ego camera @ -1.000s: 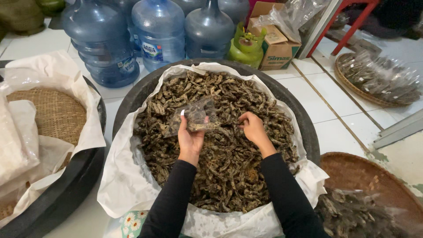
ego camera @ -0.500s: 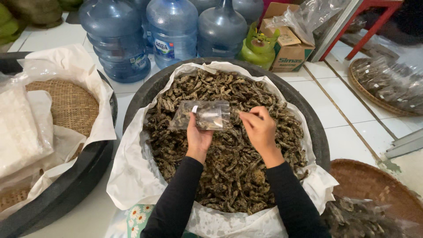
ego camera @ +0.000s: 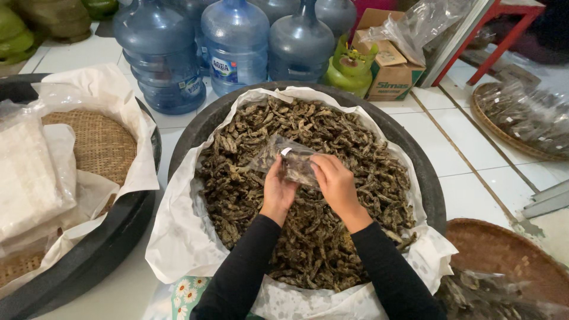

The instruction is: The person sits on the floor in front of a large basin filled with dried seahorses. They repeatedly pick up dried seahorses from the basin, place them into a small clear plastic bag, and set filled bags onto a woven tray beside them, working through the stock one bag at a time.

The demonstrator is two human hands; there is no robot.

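A wide black basin [ego camera: 430, 184] lined with white paper [ego camera: 172, 237] holds a heap of dark dried snack pieces [ego camera: 355, 148]. Above the heap I hold a small clear plastic bag [ego camera: 278, 155] partly filled with the same pieces. My left hand [ego camera: 277, 192] grips the bag from below. My right hand [ego camera: 333, 181] closes on the bag's right side, its fingers at the bag's mouth. Both arms wear black sleeves.
Three big blue water jugs [ego camera: 236, 41] stand behind the basin, with a green gas canister [ego camera: 349, 65] and a cardboard box [ego camera: 391, 71]. A second paper-lined basin with a woven tray [ego camera: 98, 142] is at left. Woven trays with filled bags [ego camera: 521, 112] lie at right.
The bag has come down closer to the heap and my right hand has moved onto it, from picking in the heap to gripping the bag's side.
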